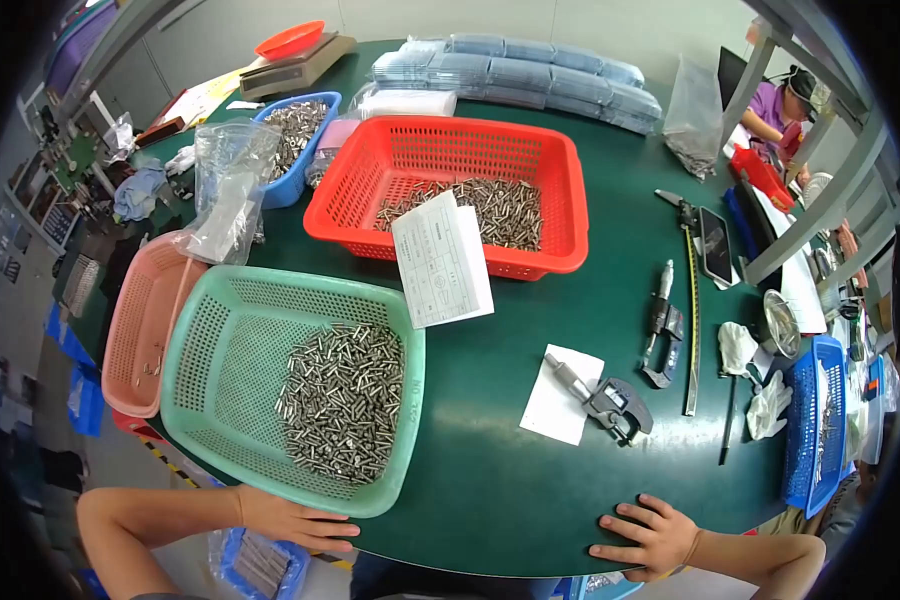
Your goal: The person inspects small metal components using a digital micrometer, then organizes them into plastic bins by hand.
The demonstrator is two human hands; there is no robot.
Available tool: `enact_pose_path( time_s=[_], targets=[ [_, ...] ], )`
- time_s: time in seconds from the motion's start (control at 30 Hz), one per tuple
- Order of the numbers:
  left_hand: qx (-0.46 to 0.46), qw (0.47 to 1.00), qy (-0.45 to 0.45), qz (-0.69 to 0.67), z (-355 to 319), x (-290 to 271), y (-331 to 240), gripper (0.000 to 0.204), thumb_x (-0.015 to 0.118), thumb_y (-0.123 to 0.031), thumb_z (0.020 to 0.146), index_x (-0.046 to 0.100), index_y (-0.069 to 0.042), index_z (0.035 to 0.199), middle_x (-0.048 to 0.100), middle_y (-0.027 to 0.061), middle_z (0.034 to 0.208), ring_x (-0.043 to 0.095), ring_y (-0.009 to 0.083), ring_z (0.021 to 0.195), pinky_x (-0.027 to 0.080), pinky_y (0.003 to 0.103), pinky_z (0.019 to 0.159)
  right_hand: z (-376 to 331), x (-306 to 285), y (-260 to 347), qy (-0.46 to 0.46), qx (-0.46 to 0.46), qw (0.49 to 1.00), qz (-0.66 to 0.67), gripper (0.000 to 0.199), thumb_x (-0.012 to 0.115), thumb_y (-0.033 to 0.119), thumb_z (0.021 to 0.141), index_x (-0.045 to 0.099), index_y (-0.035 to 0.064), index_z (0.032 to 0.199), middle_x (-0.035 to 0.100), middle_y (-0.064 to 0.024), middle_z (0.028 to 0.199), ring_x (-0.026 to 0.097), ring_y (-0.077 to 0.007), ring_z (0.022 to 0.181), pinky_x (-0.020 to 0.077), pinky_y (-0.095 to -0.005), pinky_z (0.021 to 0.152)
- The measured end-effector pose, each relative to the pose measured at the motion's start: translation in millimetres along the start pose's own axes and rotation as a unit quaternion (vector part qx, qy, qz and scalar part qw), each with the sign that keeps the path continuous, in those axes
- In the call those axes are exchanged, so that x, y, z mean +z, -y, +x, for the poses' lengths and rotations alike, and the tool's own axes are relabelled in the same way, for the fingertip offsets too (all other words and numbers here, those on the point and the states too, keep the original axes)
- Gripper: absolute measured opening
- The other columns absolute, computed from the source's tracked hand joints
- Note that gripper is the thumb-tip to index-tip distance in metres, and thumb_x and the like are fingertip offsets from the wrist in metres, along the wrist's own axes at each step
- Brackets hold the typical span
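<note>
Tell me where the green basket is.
In the head view, the green basket sits on the left of the table, immediately right of the pink basket, with the left hand at its near edge.

Place: factory workshop | green workbench point(510, 500) | two micrometers point(620, 402) | mint-green basket point(232, 345) of metal pins point(342, 405) | co-worker point(768, 108)

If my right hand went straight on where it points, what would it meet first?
Across the tabletop, your right hand would likely meet the green basket, though the spread fingers leave the line uncertain.
</note>
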State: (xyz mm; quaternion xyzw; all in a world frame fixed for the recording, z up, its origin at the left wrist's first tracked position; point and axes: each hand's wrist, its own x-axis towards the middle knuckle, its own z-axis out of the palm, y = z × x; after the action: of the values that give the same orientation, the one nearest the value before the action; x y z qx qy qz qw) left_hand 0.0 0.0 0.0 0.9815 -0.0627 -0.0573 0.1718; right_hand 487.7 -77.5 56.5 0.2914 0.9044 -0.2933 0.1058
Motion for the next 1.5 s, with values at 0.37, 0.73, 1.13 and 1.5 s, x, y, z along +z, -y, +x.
enact_pose_path(
  time_s=[0.37, 0.73, 1.13, 1.5],
  targets=[
    [-0.080, 0.983, -0.074, 0.149, 25.8, -2.7, 75.8, 0.057, 0.056, -0.028, 0.058, 0.047, -0.017, 0.113, 0.045, 0.0046, 0.119, 0.044, 0.0196, 0.108, 0.036, 0.039, 0.086, 48.0, 16.8, -68.3, -0.156, 0.024, 0.982, -0.102, 0.066, 0.054, 0.037, 0.060, 0.039, 0.0231, 0.122, 0.034, -0.0090, 0.128, 0.038, -0.0273, 0.112, 0.0282, -0.0436, 0.093],
    [-0.614, 0.655, -0.430, 0.094, 161.9, -123.1, 221.3, 0.072, 0.063, -0.036, 0.063, 0.031, 0.003, 0.114, 0.046, 0.0211, 0.107, 0.047, 0.0331, 0.098, 0.036, 0.045, 0.082, 48.4, 16.4, -73.5, -0.203, 0.016, 0.968, -0.149, 0.063, 0.054, 0.040, 0.061, 0.041, 0.0205, 0.120, 0.036, -0.0101, 0.126, 0.039, -0.0282, 0.112, 0.0302, -0.0436, 0.092],
    [-0.578, 0.677, -0.448, 0.084, 126.7, -139.9, 281.6, 0.013, 0.057, -0.017, 0.064, 0.062, -0.006, 0.064, 0.058, 0.0129, 0.061, 0.058, 0.0280, 0.061, 0.046, 0.036, 0.058, 51.8, 8.4, -74.6, -0.192, 0.040, 0.972, -0.128, 0.057, 0.052, 0.040, 0.064, 0.044, 0.0214, 0.117, 0.041, -0.0057, 0.123, 0.043, -0.0231, 0.108, 0.0330, -0.0411, 0.089],
    [-0.201, 0.604, -0.589, -0.498, 198.6, -140.9, 171.0, 0.017, 0.043, -0.012, 0.085, 0.053, 0.002, 0.086, 0.056, 0.0063, 0.074, 0.057, 0.0125, 0.063, 0.047, 0.025, 0.062, 125.0, -114.4, -70.6, -0.597, 0.055, 0.798, 0.065, 0.033, 0.046, 0.006, 0.077, 0.045, -0.0011, 0.109, 0.052, -0.0174, 0.101, 0.053, -0.0305, 0.085, 0.0419, -0.0353, 0.072]
  ],
)
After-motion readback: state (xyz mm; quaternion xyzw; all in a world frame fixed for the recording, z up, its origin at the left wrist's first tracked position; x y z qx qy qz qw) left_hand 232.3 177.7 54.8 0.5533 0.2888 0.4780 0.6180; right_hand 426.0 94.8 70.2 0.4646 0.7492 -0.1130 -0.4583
